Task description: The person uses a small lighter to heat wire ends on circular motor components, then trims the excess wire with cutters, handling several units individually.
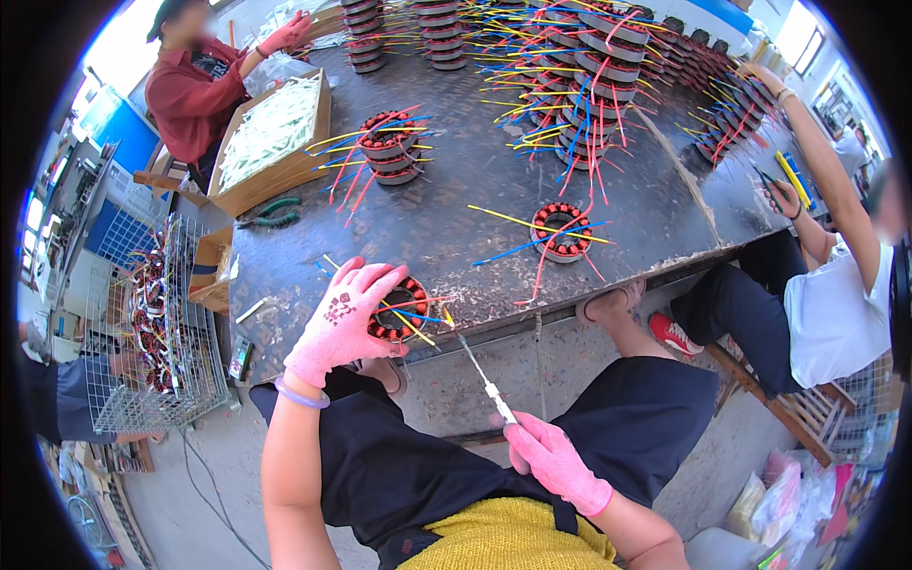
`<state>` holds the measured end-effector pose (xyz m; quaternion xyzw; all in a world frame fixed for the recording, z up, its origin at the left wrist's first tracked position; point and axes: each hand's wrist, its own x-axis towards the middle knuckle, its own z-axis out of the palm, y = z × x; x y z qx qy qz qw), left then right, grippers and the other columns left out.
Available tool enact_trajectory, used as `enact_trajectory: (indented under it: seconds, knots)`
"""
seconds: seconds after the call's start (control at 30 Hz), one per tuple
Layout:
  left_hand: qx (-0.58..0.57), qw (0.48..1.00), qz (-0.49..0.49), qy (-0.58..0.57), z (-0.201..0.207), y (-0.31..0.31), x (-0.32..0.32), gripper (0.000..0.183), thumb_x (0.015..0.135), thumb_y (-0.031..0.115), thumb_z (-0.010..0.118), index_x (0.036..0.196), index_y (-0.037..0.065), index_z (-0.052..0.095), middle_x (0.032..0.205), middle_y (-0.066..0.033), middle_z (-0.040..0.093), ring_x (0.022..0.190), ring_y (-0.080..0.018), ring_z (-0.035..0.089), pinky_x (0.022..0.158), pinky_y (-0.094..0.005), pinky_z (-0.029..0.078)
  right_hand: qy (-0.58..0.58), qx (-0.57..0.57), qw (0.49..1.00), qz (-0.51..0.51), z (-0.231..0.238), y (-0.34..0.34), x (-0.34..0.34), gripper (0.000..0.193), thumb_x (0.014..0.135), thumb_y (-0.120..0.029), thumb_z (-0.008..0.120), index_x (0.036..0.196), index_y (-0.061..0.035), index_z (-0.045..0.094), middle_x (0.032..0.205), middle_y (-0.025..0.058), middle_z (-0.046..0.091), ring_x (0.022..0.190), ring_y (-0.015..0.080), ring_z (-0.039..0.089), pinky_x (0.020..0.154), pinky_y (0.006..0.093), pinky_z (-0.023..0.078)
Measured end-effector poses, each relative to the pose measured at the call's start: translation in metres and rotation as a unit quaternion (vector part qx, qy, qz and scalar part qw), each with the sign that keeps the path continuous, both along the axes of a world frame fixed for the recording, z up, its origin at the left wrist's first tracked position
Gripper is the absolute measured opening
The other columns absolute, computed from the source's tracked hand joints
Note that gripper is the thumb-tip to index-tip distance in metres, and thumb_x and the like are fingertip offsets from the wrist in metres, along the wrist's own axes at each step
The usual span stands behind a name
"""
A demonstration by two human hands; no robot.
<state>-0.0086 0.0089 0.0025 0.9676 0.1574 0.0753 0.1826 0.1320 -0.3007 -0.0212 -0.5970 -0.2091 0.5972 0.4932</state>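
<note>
In a pink glove, my left hand [344, 318] grips a ring-shaped motor stator [411, 288] at the table's near edge. The stator has red-orange windings, and red, blue and yellow leads stick out of it. My right hand [554, 463], gloved in pink too, is closed on the lower end of a slim whitish rod [491, 390] with a thicker white part. Its thin upper end reaches close to the yellow lead tips beside the stator; whether they touch, I cannot tell. The rod's exact kind is unclear. Another stator [561, 233] lies on the table to the right.
A short stator stack [389, 149] stands mid-table, with tall stacks [594, 90] behind. Green-handled pliers [272, 213] lie near a box of pale strips [275, 128]. A wire basket [157, 332] is at left. One co-worker [195, 85] is far left, another [826, 256] right.
</note>
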Motion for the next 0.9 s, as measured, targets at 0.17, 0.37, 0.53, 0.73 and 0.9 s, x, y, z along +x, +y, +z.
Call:
enact_trajectory:
  seconds: [0.17, 0.37, 0.53, 0.73, 0.9]
  knots:
    - [0.008, 1.000, 0.001, -0.001, -0.0001, -0.0015, -0.0006, 0.103, 0.054, 0.034, 0.090, 0.145, 0.011, 0.048, 0.138, -0.0143, 0.053, 0.134, -0.0406, 0.044, 0.120, -0.0519, 0.028, 0.009, 0.000, 1.000, 0.003, 0.0008, 0.0032, -0.0006, 0.037, 0.105, -0.026, 0.048, 0.131, -0.0017, 0.059, 0.066, -0.0021, 0.048, 0.060, 0.0068, 0.045, 0.057, 0.0256, 0.038]
    - [0.016, 1.000, -0.004, -0.003, -0.0009, -0.0009, -0.0002, 0.102, 0.054, 0.034, 0.090, 0.145, 0.011, 0.048, 0.137, -0.0138, 0.053, 0.133, -0.0403, 0.045, 0.120, -0.0521, 0.027, 0.010, -0.003, 1.000, 0.001, -0.0012, 0.0006, -0.0002, 0.037, 0.106, -0.026, 0.047, 0.130, -0.0010, 0.058, 0.065, -0.0022, 0.047, 0.059, 0.0067, 0.044, 0.056, 0.0256, 0.037]
    - [0.009, 1.000, 0.004, 0.004, 0.0008, -0.0036, 0.0013, 0.102, 0.054, 0.033, 0.090, 0.144, 0.011, 0.049, 0.138, -0.0140, 0.052, 0.135, -0.0410, 0.042, 0.119, -0.0521, 0.027, 0.026, 0.007, 1.000, 0.002, 0.0011, 0.0014, 0.0014, 0.038, 0.106, -0.026, 0.050, 0.131, 0.0014, 0.059, 0.069, -0.0032, 0.048, 0.061, 0.0058, 0.042, 0.058, 0.0225, 0.036]
    - [0.007, 1.000, 0.011, 0.011, 0.0003, -0.0029, -0.0003, 0.102, 0.054, 0.033, 0.091, 0.145, 0.011, 0.048, 0.140, -0.0149, 0.051, 0.137, -0.0430, 0.039, 0.119, -0.0522, 0.028, 0.010, 0.014, 1.000, 0.007, -0.0042, 0.0009, 0.0006, 0.037, 0.106, -0.027, 0.046, 0.131, -0.0006, 0.057, 0.065, -0.0018, 0.049, 0.057, 0.0064, 0.046, 0.056, 0.0257, 0.039]
    - [0.007, 1.000, 0.019, 0.020, 0.0005, -0.0043, 0.0006, 0.103, 0.054, 0.034, 0.091, 0.145, 0.011, 0.048, 0.142, -0.0153, 0.050, 0.137, -0.0439, 0.038, 0.118, -0.0523, 0.028, 0.009, 0.020, 1.000, 0.004, -0.0023, 0.0016, 0.0001, 0.037, 0.106, -0.027, 0.046, 0.130, -0.0009, 0.058, 0.067, -0.0012, 0.050, 0.058, 0.0069, 0.047, 0.057, 0.0263, 0.040]
